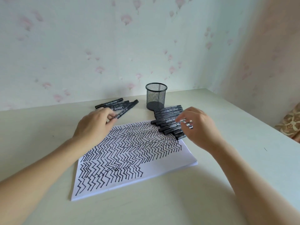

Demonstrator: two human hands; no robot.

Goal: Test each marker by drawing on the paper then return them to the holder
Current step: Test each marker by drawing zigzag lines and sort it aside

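Observation:
A white paper (pixel 162 166) covered in black zigzag lines lies on the table. Behind it stands a black mesh holder (pixel 156 96), which looks empty. My left hand (pixel 94 125) pinches the near end of a black marker (pixel 127 109) that slants up toward a small group of markers (pixel 110 103) by the wall. My right hand (pixel 198 125) reaches over a row of several black markers (pixel 168 120) lying side by side at the paper's far right corner, and its fingertips curl around the ends of one or two of them.
The pale table (pixel 227 159) meets a flowered wall at the back. A patterned cushion (pixel 290 124) shows past the table's right edge.

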